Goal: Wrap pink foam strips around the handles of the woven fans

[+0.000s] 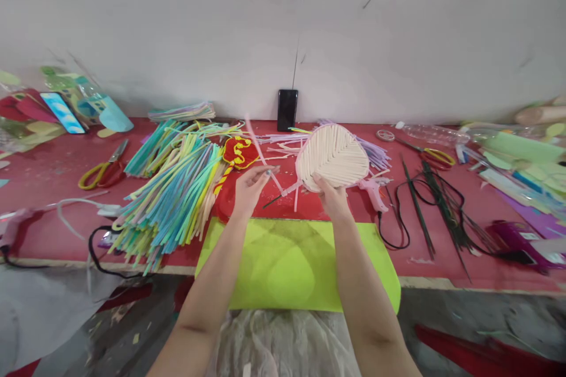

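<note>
My right hand (332, 195) grips the lower edge of a cream leaf-shaped fan (333, 156), made of pipe cleaners laid in slanting rows with a pink border. Its handle points down to the left, partly wrapped in pink, with a bare dark green wire end (272, 201) sticking out. In my left hand (253, 185), thumb and fingers pinch a pink pipe cleaner (257, 144) that runs down to the handle; its upper end is blurred. Just behind that hand lies a red pipe-cleaner piece with yellow trim (239, 153).
Bundles of pastel pipe cleaners (170, 194) lie left, beside yellow-and-red scissors (106, 168). A pink glue gun (375, 193), corded cables and green wires (442, 206) are on the right. A black phone (287, 110) leans on the back wall. A yellow-green mat (292, 265) covers the front edge.
</note>
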Demonstrator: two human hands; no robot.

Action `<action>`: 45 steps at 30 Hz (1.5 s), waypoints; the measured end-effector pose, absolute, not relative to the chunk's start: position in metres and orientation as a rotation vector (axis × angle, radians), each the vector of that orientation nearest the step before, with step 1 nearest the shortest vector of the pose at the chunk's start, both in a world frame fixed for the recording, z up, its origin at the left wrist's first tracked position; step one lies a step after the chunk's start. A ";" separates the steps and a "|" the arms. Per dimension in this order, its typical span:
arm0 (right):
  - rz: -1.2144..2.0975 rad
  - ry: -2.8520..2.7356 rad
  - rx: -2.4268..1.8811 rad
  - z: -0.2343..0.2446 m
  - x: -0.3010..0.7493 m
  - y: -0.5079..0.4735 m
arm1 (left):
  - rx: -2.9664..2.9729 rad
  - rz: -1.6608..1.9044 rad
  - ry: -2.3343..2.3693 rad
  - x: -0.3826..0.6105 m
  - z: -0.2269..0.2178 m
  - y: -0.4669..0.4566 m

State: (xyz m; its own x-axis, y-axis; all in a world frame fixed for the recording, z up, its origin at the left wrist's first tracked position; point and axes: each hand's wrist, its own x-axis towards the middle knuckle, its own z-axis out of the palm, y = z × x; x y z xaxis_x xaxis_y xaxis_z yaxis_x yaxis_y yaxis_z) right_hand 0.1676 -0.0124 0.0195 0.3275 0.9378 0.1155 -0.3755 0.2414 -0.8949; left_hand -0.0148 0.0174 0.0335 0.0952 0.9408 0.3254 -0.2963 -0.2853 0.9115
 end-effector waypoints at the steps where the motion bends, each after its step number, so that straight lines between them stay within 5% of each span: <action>1: 1.011 -0.778 -0.918 0.018 0.168 -0.012 | 1.268 1.466 0.732 -0.015 0.033 0.017; 45: 0.669 -0.817 -1.056 0.009 0.170 -0.006 | 1.107 1.670 0.772 -0.001 0.027 0.012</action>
